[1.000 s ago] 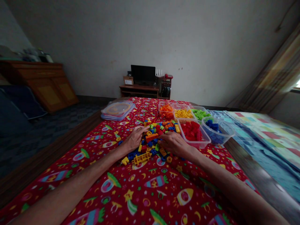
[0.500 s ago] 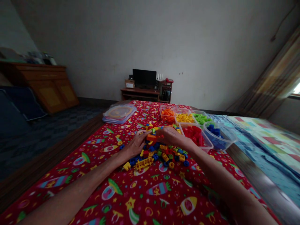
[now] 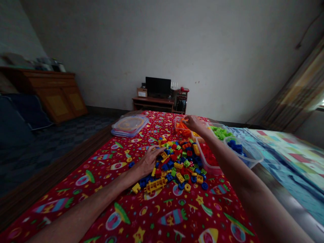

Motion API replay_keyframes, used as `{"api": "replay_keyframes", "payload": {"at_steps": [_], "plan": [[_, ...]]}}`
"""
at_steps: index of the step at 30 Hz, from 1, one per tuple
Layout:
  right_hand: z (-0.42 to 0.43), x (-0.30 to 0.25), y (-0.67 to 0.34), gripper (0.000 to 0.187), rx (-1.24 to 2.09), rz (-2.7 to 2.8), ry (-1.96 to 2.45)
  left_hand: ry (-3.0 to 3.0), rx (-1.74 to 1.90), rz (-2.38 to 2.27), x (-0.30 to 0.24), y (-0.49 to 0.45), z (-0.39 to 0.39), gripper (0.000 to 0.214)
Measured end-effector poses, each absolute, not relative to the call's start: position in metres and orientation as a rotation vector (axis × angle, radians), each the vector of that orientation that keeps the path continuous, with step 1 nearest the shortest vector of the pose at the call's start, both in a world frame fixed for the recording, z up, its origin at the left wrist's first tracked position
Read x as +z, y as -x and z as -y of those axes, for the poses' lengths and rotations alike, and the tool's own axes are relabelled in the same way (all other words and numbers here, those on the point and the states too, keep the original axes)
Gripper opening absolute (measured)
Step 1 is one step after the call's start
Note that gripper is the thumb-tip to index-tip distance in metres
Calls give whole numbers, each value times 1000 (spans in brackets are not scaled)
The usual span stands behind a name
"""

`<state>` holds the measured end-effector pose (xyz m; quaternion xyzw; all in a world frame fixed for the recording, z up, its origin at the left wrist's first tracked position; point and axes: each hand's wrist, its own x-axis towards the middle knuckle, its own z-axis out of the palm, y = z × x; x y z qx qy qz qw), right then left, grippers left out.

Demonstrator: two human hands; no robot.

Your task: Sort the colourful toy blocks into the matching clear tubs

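My left hand (image 3: 149, 160) rests at the left side of a loose pile of building blocks (image 3: 177, 165), its fingers stretched over the near-left blocks. No block shows in its grip. My right hand (image 3: 194, 123) is bent down at the tub of orange blocks (image 3: 181, 129), fingers drawn together at its right side. Whatever those fingertips hold, if anything, cannot be told from the orange blocks below. A long yellow wheeled base (image 3: 156, 185) lies at the pile's front edge. My right forearm hides most of the tub of yellow blocks (image 3: 194, 134).
Nearer me stand a tub of red blocks (image 3: 209, 157) and a tub of blue blocks (image 3: 236, 148). Green blocks (image 3: 219, 132) fill a tub behind. Stacked clear lids (image 3: 130, 125) lie far left on the red patterned cloth (image 3: 162, 211). A bed (image 3: 283, 155) adjoins at right.
My right hand has moved from the pile forward and right to the orange tub. My left hand stays at the pile. The orange block near its fingertips is gone from there.
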<state>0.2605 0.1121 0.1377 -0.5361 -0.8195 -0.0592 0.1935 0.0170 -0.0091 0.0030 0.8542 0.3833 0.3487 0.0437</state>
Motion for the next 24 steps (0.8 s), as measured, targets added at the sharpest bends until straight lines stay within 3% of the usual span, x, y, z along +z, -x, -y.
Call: {"api": "replay_keyframes", "payload": {"at_steps": [5,11,17,24], "plan": [[-64,103,-234,25,-47,2586,1277,-2617,1114,-1172,3,-18,10,55],[-35,63,-224,24,-164,2673,1236,-2460,1198,-1300,5,-20,12,59],[-26,71,-238,17,-101,2534,1067,-2220,1204,-1185,3,-16,10,62],[-8,87,-226,16,275,2429,1010,-1732,1399,-995,13,-19,5,71]]}}
